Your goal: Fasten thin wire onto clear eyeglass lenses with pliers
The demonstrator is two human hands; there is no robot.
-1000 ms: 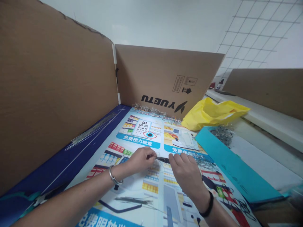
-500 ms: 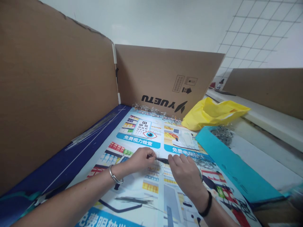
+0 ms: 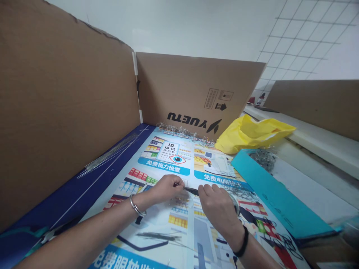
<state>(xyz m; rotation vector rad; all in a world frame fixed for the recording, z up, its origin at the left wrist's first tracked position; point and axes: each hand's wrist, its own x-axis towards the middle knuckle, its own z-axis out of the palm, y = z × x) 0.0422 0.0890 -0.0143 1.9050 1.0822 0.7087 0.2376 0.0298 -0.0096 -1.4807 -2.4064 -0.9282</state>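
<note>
hands [image 3: 170, 188] over printed poster [image 3: 159, 213], cardboard panels [image 3: 193, 86] behind

The right hand [image 3: 218, 205] is now shifted slightly toward the left hand [image 3: 169, 188], and its black wristband [image 3: 242, 242] is carried the same way. The dark tool [image 3: 191, 190] between the hands is tilted a little more than before. Beyond the right hand's outer side, a pale curved part [image 3: 235, 204] is exposed, where only a sliver is shown earlier.
</note>
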